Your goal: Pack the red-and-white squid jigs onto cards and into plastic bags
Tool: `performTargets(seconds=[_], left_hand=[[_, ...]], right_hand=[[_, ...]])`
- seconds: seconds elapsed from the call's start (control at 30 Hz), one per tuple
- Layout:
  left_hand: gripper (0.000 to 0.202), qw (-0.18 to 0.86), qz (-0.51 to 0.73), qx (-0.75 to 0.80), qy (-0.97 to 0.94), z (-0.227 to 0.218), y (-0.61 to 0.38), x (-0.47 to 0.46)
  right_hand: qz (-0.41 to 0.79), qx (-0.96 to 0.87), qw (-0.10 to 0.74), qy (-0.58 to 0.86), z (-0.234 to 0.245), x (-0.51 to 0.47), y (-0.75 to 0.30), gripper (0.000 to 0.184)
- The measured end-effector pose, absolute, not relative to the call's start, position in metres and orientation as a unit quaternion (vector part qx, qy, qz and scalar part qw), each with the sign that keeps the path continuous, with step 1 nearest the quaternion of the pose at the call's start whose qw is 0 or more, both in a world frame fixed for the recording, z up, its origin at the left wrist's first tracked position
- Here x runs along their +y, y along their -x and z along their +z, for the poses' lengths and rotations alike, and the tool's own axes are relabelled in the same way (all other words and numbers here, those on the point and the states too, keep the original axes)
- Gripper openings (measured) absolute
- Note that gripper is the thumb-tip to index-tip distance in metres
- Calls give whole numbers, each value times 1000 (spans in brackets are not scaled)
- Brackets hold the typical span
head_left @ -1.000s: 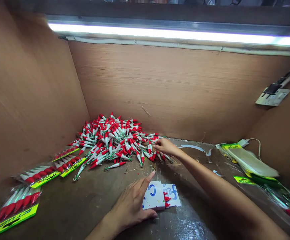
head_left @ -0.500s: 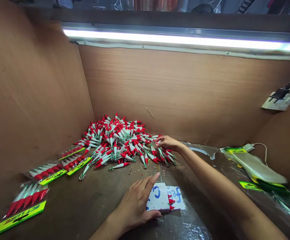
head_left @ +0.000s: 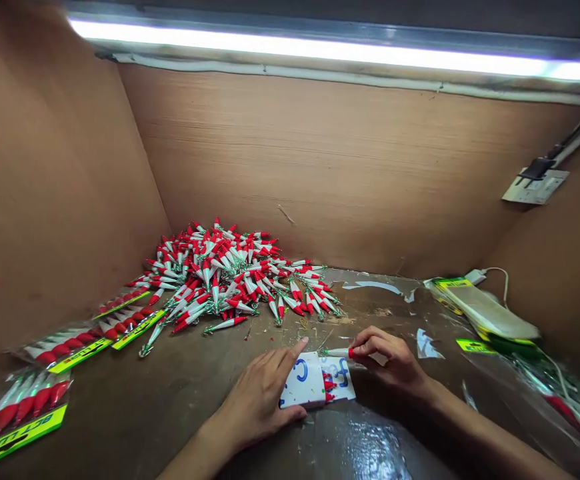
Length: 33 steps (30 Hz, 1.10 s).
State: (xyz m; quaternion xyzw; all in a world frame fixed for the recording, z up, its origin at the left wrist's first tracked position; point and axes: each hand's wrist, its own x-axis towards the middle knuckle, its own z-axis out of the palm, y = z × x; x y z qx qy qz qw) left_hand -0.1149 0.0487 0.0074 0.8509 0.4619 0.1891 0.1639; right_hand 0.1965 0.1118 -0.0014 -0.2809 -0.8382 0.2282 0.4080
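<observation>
My left hand (head_left: pixel 265 393) grips the left end of a small white box (head_left: pixel 306 381) with blue writing. Its thumb lies along the near side and its fingers along the far side. Several red lure tips (head_left: pixel 329 385) stick out of the box's open right end, over a white flap (head_left: pixel 344 373). My right hand (head_left: pixel 385 357) pinches a fishing lure (head_left: pixel 339 353) by its red end, just above the flap. The lure's white body and green hook end point left. Beyond both hands lies a large heap of red-and-white lures (head_left: pixel 230 267).
Clear packs of lures with yellow-green header cards (head_left: pixel 20 437) lie along the left wall. At right are a stack of clear bags (head_left: pixel 485 310), a loose yellow card (head_left: pixel 475 347) and more packed lures (head_left: pixel 565 407). A power socket (head_left: pixel 535 187) sits on the right wall.
My right hand has come back from the heap's right edge to the box, now with a lure in its fingers. My left hand stays on the box. The view has tilted down and shifted right.
</observation>
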Motion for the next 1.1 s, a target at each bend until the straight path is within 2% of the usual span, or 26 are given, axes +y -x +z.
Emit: performTargets(seconds=[0.1, 0.23, 0.43, 0.63, 0.73, 0.87, 0.97, 1.03, 1.1], left_hand=[[111, 163, 190, 458, -853, 7, 114, 51], [110, 160, 189, 455, -855, 8, 113, 51], [109, 164, 196, 457, -852, 9, 113, 51], [114, 197, 210, 448, -846, 6, 111, 50], [117, 205, 210, 447, -845, 4, 112, 50], [120, 200, 200, 453, -845, 3, 113, 49], [121, 193, 196, 454, -847, 2, 114, 49], [121, 190, 197, 451, -850, 2, 114, 50], [120, 185, 199, 449, -851, 2, 114, 49]], right_hand=[[209, -830, 424, 297, -4, 99, -208, 5], [222, -837, 402, 297, -7, 97, -215, 3], [269, -849, 305, 337, -15, 102, -201, 16], [234, -861, 252, 374, -8, 108, -155, 10], [235, -886, 221, 333, -4, 115, -144, 7], [253, -925, 150, 241, 8, 134, -149, 11], [197, -933, 151, 260, 21, 154, -148, 15], [104, -935, 170, 294, 27, 170, -137, 19], [13, -944, 153, 291, 27, 186, -120, 25]])
